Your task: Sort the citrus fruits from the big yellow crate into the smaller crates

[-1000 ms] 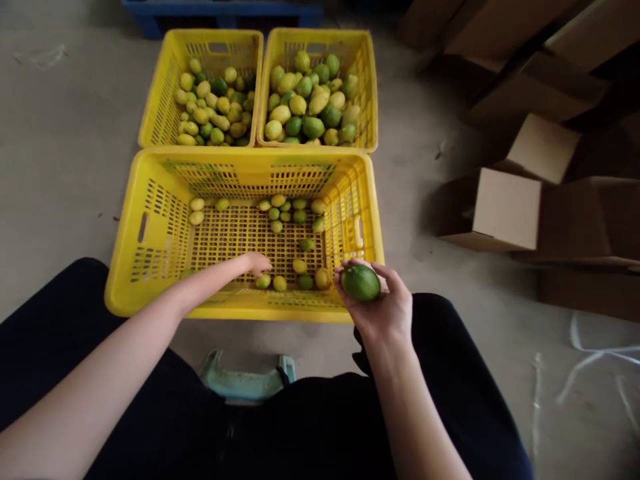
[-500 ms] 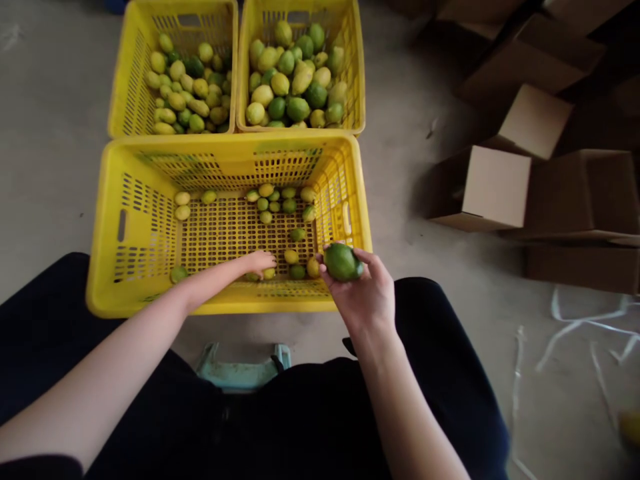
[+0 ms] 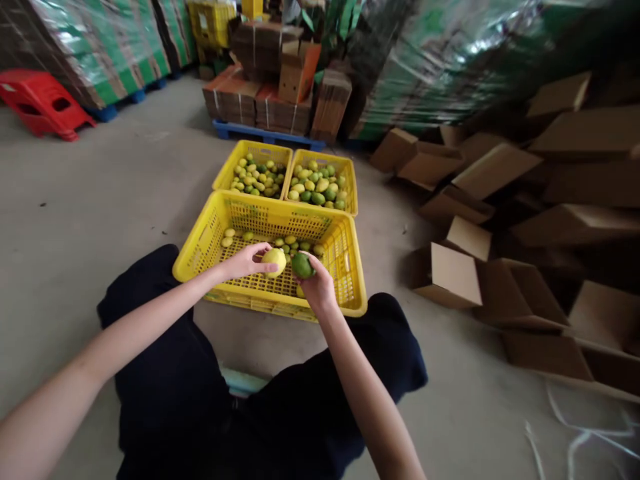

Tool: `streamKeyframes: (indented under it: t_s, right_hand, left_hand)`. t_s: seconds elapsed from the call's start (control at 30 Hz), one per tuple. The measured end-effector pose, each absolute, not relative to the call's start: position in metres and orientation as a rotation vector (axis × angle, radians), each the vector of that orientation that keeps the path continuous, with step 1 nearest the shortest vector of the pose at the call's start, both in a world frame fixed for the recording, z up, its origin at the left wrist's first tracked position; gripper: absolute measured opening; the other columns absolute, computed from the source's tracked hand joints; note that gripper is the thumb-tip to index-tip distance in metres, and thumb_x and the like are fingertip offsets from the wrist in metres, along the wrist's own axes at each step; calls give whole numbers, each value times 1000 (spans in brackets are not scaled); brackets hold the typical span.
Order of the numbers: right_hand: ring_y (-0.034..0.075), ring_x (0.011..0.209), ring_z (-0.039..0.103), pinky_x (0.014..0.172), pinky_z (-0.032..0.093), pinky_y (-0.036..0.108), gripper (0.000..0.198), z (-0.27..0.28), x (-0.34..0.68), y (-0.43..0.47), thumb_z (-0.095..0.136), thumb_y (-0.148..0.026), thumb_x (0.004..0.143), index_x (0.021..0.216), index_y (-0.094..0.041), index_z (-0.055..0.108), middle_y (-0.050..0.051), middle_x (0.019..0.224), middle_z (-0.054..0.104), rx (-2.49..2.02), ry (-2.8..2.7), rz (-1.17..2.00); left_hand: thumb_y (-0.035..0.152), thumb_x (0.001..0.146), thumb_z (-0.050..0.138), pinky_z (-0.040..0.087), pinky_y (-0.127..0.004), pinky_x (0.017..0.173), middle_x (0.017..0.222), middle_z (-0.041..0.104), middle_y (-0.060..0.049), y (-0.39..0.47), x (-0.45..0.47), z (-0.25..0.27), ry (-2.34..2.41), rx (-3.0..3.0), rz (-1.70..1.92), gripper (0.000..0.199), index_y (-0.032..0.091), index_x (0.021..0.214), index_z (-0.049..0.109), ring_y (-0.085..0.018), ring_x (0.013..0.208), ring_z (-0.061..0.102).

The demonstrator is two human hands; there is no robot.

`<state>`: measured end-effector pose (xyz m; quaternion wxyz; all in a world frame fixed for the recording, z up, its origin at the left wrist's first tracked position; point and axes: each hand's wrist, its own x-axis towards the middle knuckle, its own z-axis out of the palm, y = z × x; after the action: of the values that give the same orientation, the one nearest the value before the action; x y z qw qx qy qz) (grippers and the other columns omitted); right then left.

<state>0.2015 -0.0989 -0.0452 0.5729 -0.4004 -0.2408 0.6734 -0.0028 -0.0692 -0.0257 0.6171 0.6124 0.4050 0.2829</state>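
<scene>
Yellow lemon now filled the curled fingers of the left hand, raised from the crate bottom; the right hand, still clasping a green lemon, had come beside it, above the crate.

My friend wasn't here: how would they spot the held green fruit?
Find the big yellow crate nearest the viewer. Over its right half, the right hand holds the green fruit. Dark green skin sets it apart from the yellow fruit in the left hand.
</scene>
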Motion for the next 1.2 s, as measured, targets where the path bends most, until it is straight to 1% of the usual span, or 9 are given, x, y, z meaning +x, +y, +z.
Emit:
streamKeyframes:
  t_s: [0.07, 0.17, 0.3, 0.47, 0.6, 0.77, 0.9, 1.07, 1.2]
  right_hand:
    - [20, 79, 65, 60, 51, 29, 39, -44, 192, -117, 76, -44, 64, 97, -25, 69, 3, 93, 73, -855, -677, 1590]
    - [22, 88, 67, 76, 54, 36, 48, -41, 186, -140, 81, -44, 63, 104, -28, 65, 2, 98, 72, -810, -777, 1550]
    - [19, 89, 66, 84, 54, 36, 50, -32, 188, -158, 87, -35, 61, 101, -30, 57, -2, 96, 69, -886, -989, 1319]
    - [24, 107, 63, 94, 52, 41, 59, -25, 184, -165, 90, -34, 57, 106, -29, 58, 3, 110, 67, -1008, -1234, 1036]
    - [23, 98, 65, 88, 54, 39, 57, -27, 173, -176, 92, -30, 54, 101, -26, 61, 3, 104, 67, -1064, -1258, 902]
    - [20, 88, 64, 82, 53, 36, 48, -25, 161, -194, 91, -31, 55, 94, -24, 65, 2, 93, 68, -1140, -1076, 820]
    - [18, 81, 64, 77, 53, 34, 38, -13, 158, -192, 86, -37, 62, 92, -25, 65, -1, 87, 69, -1106, -764, 952]
    - [19, 86, 66, 79, 56, 34, 27, 0, 168, -173, 75, -45, 74, 91, -26, 66, 2, 94, 71, -914, -575, 1237]
    - [23, 89, 69, 79, 58, 39, 32, -8, 182, -152, 77, -47, 72, 95, -27, 67, 4, 98, 73, -931, -711, 1378]
  left_hand:
    - [48, 70, 80, 51, -32, 74, 92, 68, -7, -88, -13, -13, 941, 1372, 707, 44, 17, 96, 61, -18, 82, 64]
    - [47, 68, 82, 51, -32, 76, 94, 68, -7, -102, -20, -4, 925, 1378, 766, 45, 16, 96, 64, -18, 83, 64]
    - [40, 63, 87, 50, -36, 83, 96, 69, -5, -107, -22, -9, 816, 1421, 759, 50, 19, 103, 64, -18, 87, 64]
    - [32, 59, 90, 49, -40, 90, 109, 67, -7, -111, -33, -29, 747, 1486, 776, 60, 21, 112, 64, -21, 97, 64]
    - [27, 59, 91, 49, -38, 93, 122, 63, -9, -107, -38, -35, 655, 1408, 873, 63, 22, 114, 62, -22, 108, 62]
    - [28, 60, 91, 51, -36, 94, 127, 63, -11, -98, -34, -25, 647, 1260, 990, 65, 21, 117, 60, -22, 106, 65]
    - [34, 60, 91, 52, -38, 95, 124, 67, -12, -94, -33, -17, 662, 1192, 977, 64, 18, 115, 64, -23, 105, 67]
    - [45, 55, 91, 54, -38, 91, 118, 71, -14, -86, -23, -16, 658, 1110, 968, 73, 14, 116, 66, -24, 101, 69]
    - [50, 55, 90, 54, -39, 88, 110, 73, -13, -78, -7, -27, 624, 1045, 944, 71, 13, 111, 68, -24, 97, 69]
